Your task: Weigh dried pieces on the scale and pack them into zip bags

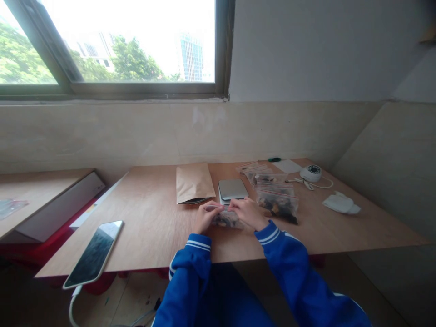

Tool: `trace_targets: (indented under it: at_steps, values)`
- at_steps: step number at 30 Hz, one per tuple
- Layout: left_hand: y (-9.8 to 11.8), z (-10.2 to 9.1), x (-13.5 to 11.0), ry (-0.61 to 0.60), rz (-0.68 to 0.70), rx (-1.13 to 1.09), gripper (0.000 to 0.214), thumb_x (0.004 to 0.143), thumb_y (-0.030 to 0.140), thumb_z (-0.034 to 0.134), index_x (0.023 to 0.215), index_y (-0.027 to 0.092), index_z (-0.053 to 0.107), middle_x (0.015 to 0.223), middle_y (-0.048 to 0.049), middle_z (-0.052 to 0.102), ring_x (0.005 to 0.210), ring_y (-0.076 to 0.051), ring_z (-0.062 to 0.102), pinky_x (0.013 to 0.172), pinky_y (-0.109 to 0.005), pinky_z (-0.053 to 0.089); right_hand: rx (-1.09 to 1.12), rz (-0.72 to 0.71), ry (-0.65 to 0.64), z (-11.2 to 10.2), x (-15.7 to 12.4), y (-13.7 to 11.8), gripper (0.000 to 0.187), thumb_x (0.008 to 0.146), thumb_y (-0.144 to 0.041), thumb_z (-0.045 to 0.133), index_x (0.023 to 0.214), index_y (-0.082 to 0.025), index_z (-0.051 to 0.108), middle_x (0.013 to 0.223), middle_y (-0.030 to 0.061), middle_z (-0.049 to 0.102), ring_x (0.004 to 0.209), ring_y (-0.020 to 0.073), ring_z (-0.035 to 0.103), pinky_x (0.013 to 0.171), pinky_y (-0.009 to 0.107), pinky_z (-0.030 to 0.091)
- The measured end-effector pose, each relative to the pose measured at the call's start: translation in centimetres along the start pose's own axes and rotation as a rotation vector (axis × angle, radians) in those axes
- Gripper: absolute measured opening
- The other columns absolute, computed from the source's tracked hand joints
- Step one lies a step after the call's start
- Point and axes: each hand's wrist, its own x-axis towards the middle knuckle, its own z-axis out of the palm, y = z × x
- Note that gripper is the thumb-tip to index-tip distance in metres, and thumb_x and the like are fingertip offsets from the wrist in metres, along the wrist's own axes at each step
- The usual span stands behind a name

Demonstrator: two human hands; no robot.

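Observation:
Near the front of the wooden table, a clear zip bag (227,220) with dark and pale bits inside lies between my hands. My left hand (207,215) pinches its top edge on the left. The fingers of my right hand (248,211) are closed on the same edge, close to the left fingertips. Just behind the bag sits a small silver-topped scale (233,188), its front partly hidden by my hands. To the right stand several filled zip bags (277,202) with brown and black contents. A brown kraft paper pouch (193,182) lies behind my left hand.
A phone (95,252) with a cable overhangs the table's front left edge. At the right are a white dome-shaped device (310,173) with a cord and a crumpled white tissue (341,203). White paper (286,166) and a green pen-like item (274,159) lie at the back.

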Motion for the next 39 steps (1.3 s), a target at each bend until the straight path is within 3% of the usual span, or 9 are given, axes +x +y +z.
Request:
trace_targets:
  at_steps: [5,9,11,14,18,21,24,34,39]
  values:
    - [0.7,1.1,-1.2,-0.076,-0.022,-0.027,0.046,0.076,0.058,0.057,0.073,0.014,0.072,0.072,-0.0062,0.069,0.073,-0.020,0.061,0.072,-0.031,0.047,0.147,-0.027,-0.051,-3.0,-1.4,0.7,0.015,0.085,-0.031,0.057,0.078,-0.027,0.070,0.074,0.0006,0.072,0.069,0.0186,0.064,0.067,0.027,0.040]
    - [2.5,-0.3,-3.2,-0.048,0.047,0.091,0.052,0.087,0.057,0.038,0.091,0.018,0.072,0.095,-0.0082,0.070,0.091,-0.022,0.060,0.083,-0.032,0.045,0.065,0.045,-0.165,-7.2,-2.1,4.8,0.020,0.083,-0.031,0.055,0.076,-0.025,0.072,0.072,0.0028,0.072,0.067,0.0197,0.064,0.066,0.028,0.043]
    - [3.8,-3.0,-4.3,0.124,0.138,0.282,0.042,0.087,0.051,0.041,0.102,0.021,0.067,0.108,-0.0071,0.066,0.103,-0.022,0.057,0.091,-0.032,0.042,-0.153,0.139,-0.137,-8.5,-2.6,7.6,0.021,0.082,-0.028,0.055,0.073,-0.023,0.073,0.076,0.0070,0.072,0.075,0.0237,0.064,0.075,0.035,0.044]
    - [5.3,-9.1,-6.3,0.576,0.191,0.739,0.049,0.084,0.046,0.045,0.121,0.015,0.053,0.120,-0.0142,0.057,0.113,-0.028,0.051,0.098,-0.040,0.037,-0.471,0.233,0.182,-7.6,-3.8,11.0,0.030,0.082,-0.021,0.050,0.105,-0.020,0.068,0.119,0.0149,0.063,0.113,0.0323,0.053,0.095,0.051,0.036]
    - [5.6,-17.4,-9.4,1.024,-0.234,1.212,0.078,0.077,0.052,0.048,0.135,0.003,0.032,0.131,-0.0266,0.041,0.121,-0.040,0.040,0.099,-0.052,0.030,-0.512,0.264,0.323,-1.8,-6.7,12.6,0.044,0.088,-0.032,0.039,0.129,-0.019,0.052,0.145,0.0142,0.039,0.130,0.0339,0.037,0.098,0.055,0.036]
    - [5.0,-21.3,-11.0,1.000,-0.537,1.319,0.087,0.072,0.057,0.048,0.133,-0.002,0.029,0.133,-0.0318,0.036,0.122,-0.046,0.035,0.096,-0.058,0.027,-0.478,0.289,0.389,2.1,-8.5,12.5,0.047,0.091,-0.028,0.030,0.133,-0.017,0.047,0.139,0.0152,0.047,0.125,0.0303,0.045,0.098,0.050,0.039]
    - [4.8,-23.4,-11.4,0.889,-0.680,1.338,0.089,0.070,0.061,0.045,0.128,-0.006,0.035,0.131,-0.0349,0.038,0.121,-0.047,0.036,0.096,-0.059,0.026,-0.465,0.284,0.478,3.4,-9.2,12.6,0.045,0.091,-0.025,0.029,0.128,-0.013,0.052,0.128,0.0165,0.057,0.117,0.0286,0.054,0.096,0.045,0.042]
    - [6.0,-26.4,-11.2,0.696,-0.712,1.436,0.089,0.064,0.066,0.045,0.119,-0.004,0.049,0.127,-0.0342,0.045,0.119,-0.048,0.039,0.096,-0.059,0.027,-0.467,0.250,0.492,3.0,-9.0,12.9,0.041,0.090,-0.022,0.033,0.118,-0.009,0.060,0.121,0.0172,0.062,0.113,0.0273,0.057,0.094,0.041,0.044]
    - [6.5,-25.6,-11.3,0.637,-0.770,1.412,0.087,0.066,0.063,0.049,0.122,-0.004,0.047,0.129,-0.0354,0.043,0.119,-0.051,0.039,0.095,-0.064,0.023,-0.456,0.256,0.503,3.0,-9.0,12.8,0.040,0.089,-0.021,0.034,0.117,-0.010,0.061,0.118,0.0168,0.064,0.109,0.0270,0.059,0.094,0.041,0.043]
